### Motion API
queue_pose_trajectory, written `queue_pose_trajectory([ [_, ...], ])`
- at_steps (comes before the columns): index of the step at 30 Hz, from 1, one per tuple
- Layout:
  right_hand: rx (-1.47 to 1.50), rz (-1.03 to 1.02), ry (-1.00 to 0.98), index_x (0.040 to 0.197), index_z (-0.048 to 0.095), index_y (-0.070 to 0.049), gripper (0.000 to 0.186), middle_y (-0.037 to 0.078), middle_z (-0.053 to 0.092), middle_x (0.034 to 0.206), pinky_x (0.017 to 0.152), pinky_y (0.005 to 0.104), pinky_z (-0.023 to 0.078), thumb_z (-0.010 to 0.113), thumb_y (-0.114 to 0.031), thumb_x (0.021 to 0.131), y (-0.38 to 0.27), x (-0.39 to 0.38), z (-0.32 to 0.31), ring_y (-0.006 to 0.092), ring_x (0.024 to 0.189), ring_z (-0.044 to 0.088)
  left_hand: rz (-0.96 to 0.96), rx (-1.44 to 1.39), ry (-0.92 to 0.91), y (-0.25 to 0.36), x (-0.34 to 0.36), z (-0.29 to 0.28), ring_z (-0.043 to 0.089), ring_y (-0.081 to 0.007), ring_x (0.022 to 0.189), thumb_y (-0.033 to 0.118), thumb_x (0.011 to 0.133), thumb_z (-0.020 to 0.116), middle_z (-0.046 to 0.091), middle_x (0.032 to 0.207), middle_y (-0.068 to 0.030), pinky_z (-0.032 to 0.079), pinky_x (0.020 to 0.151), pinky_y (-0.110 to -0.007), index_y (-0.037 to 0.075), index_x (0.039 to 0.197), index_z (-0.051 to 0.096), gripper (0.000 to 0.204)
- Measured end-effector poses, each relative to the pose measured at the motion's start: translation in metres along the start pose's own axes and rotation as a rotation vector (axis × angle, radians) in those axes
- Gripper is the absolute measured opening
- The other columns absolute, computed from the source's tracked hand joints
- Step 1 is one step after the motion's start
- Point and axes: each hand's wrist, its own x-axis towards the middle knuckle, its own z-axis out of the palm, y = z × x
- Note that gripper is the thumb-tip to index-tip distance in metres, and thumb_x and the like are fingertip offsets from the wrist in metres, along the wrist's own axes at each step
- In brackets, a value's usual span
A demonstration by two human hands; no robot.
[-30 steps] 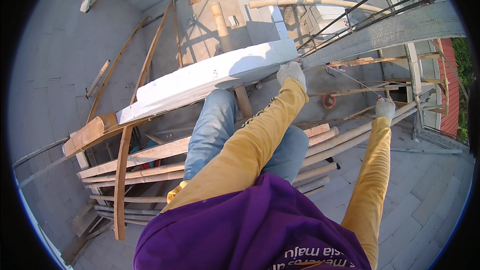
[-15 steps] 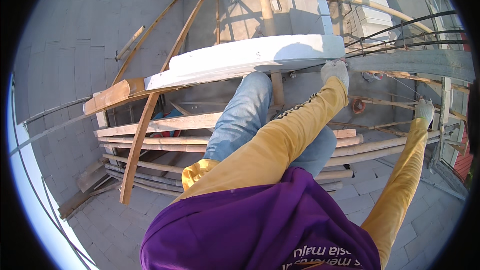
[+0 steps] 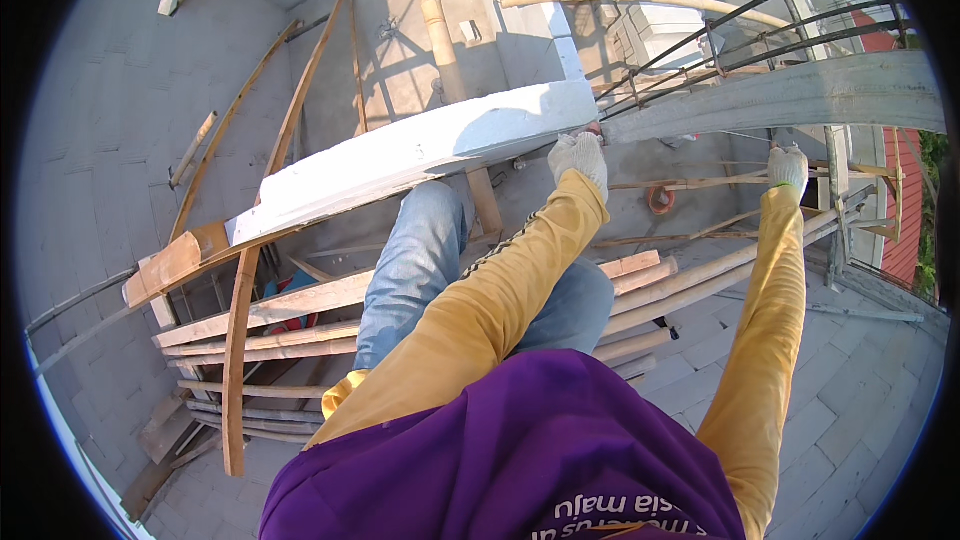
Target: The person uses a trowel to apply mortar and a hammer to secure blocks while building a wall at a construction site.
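Observation:
My left hand (image 3: 580,158), in a white knitted glove, is closed at the corner where a white block (image 3: 430,140) meets the end of a long grey beam (image 3: 780,98). What its fingers hold is hidden. Farther right, my right hand (image 3: 788,165), gloved alike, is closed just below the beam's lower edge. A thin pale string (image 3: 745,134) runs to its fingers from the left. The block lies on a wooden board (image 3: 170,265) whose bare end shows at the left.
Steel bars (image 3: 740,20) rise above the beam. Bamboo poles and timbers (image 3: 280,305) cross beneath my legs. A slanted plank (image 3: 238,370) stands at left. An orange bucket (image 3: 660,200) sits far below. White blocks (image 3: 650,0) are stacked at the back.
The view has turned, so the block and beam sit farther left and more tilted. My right hand has come up closer to the beam's lower edge. My left hand stays at the same corner.

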Motion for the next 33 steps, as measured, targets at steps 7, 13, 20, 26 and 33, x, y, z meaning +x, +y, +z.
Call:
queue_pose_trajectory([
  [7, -0.242, -0.16, 0.097, 0.107, 0.075, -0.003, 0.037, 0.021, 0.072, 0.108, 0.09, 0.045, 0.053, 0.059, -0.033, 0.091, 0.061, 0.056, 0.042, 0.0389, 0.104, 0.068, 0.026, -0.077, -0.048, -0.004, -0.015, 0.01, 0.049, -0.0103, 0.06, 0.013, 0.091, 0.071, 0.059, 0.069, 0.0012, 0.036, 0.056, -0.027, 0.002, 0.09, 0.071, 0.011],
  [13, -0.792, -0.736, 0.401, 0.107, 0.075, -0.003, 0.036, 0.016, 0.074, 0.104, 0.085, 0.0423, 0.054, 0.063, -0.032, 0.09, 0.056, 0.071, 0.079, 0.0298, 0.097, 0.072, 0.023, -0.105, -0.009, -0.01, -0.001, -0.002, 0.051, -0.0112, 0.063, 0.016, 0.091, 0.073, 0.06, 0.073, 0.0004, 0.039, 0.059, -0.027, 0.0, 0.096, 0.072, 0.017],
  [20, -0.036, -0.153, -0.021, 0.107, 0.076, -0.005, 0.033, 0.017, 0.075, 0.1, 0.081, 0.0437, 0.054, 0.063, -0.03, 0.09, -0.009, 0.04, 0.063, 0.0312, 0.093, 0.072, -0.031, -0.111, 0.024, -0.003, 0.001, -0.007, 0.056, -0.0131, 0.064, 0.016, 0.089, 0.077, 0.065, 0.078, -0.0033, 0.043, 0.06, -0.027, -0.001, 0.098, 0.071, 0.02],
  [26, 0.144, 0.134, -0.126, 0.109, 0.075, -0.005, 0.032, 0.019, 0.074, 0.099, 0.079, 0.0451, 0.054, 0.062, -0.027, 0.09, -0.025, 0.02, 0.041, 0.0339, 0.092, 0.072, -0.105, -0.146, 0.004, -0.002, -0.007, -0.007, 0.062, -0.0133, 0.067, 0.012, 0.088, 0.079, 0.067, 0.08, -0.0052, 0.052, 0.066, -0.026, -0.002, 0.098, 0.071, 0.019],
  [33, 0.071, -0.098, 0.12, 0.091, 0.078, -0.006, 0.029, 0.024, 0.07, 0.08, 0.069, 0.0456, 0.053, 0.063, -0.03, 0.085, -0.023, 0.03, 0.053, 0.0415, 0.077, 0.068, -0.096, -0.109, 0.015, -0.002, -0.012, -0.005, 0.056, -0.0078, 0.067, 0.029, 0.09, 0.078, 0.066, 0.078, -0.0012, 0.041, 0.06, -0.022, -0.003, 0.099, 0.071, 0.034],
])
